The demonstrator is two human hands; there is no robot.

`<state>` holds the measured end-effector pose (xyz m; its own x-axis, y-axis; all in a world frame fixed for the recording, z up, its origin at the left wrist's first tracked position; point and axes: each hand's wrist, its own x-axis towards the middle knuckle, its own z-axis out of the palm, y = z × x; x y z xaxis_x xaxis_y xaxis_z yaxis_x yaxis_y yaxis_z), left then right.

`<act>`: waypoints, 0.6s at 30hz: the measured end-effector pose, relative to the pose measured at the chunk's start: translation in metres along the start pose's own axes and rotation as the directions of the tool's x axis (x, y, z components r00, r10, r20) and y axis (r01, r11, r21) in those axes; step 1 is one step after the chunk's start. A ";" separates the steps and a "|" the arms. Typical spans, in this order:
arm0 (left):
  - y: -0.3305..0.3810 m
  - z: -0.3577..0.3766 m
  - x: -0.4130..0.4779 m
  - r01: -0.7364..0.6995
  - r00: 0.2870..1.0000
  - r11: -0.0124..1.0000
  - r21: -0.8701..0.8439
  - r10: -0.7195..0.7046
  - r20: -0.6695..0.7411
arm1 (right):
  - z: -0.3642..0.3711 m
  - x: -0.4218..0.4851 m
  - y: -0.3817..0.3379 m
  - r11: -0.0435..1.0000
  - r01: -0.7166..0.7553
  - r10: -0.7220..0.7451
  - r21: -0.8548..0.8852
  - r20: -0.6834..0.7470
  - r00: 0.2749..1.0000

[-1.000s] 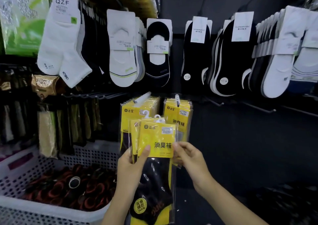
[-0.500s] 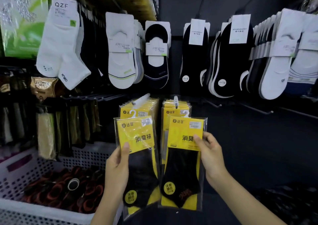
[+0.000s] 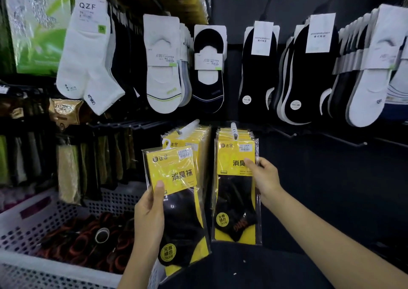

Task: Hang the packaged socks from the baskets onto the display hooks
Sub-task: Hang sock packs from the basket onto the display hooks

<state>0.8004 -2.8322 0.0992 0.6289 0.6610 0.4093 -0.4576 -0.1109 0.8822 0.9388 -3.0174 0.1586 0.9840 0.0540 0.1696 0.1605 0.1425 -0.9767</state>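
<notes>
My left hand (image 3: 149, 211) grips a yellow-and-black sock pack (image 3: 176, 200) by its left edge, thumb on the yellow card, holding it in front of the left hook's stack (image 3: 189, 136). My right hand (image 3: 263, 178) pinches the right edge of a second yellow sock pack (image 3: 234, 191), which sits at the front of the stack on the right white hook (image 3: 233, 129). Whether its hanger is fully over the hook I cannot tell. The left white hook (image 3: 189, 126) sticks out above its stack.
A white perforated basket (image 3: 33, 218) at lower left holds dark rolled items with orange rims. White and black no-show socks (image 3: 163, 67) hang in a row above. Empty black hooks (image 3: 344, 139) jut out at right. Brown packaged goods (image 3: 68, 169) hang at left.
The two packs, first held together, were separated. My right hand carried its pack up and right to the right hook's stack. My left hand kept its pack, tilted slightly.
</notes>
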 end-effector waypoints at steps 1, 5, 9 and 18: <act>-0.001 0.000 -0.001 0.000 1.000 1.000 -0.004 0.000 0.002 | 0.001 0.004 0.002 0.999 -0.038 0.038 0.019 -0.006 0.999; 0.000 0.006 -0.002 0.010 1.000 1.000 -0.003 -0.010 0.016 | -0.001 0.021 0.018 0.991 -0.137 0.135 -0.006 -0.107 0.985; 0.001 0.009 -0.004 0.021 0.999 1.000 -0.005 -0.021 0.043 | -0.016 0.021 0.035 0.981 -0.181 0.161 -0.069 -0.222 0.962; 0.001 0.032 -0.019 0.063 0.983 0.998 -0.030 -0.057 0.176 | -0.011 -0.049 0.031 0.994 -0.103 0.108 -0.032 0.271 0.956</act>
<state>0.8082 -2.8682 0.0997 0.7545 0.5255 0.3932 -0.4357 -0.0471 0.8989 0.8961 -3.0263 0.1187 0.9377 0.3350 0.0922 0.0604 0.1040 -0.9927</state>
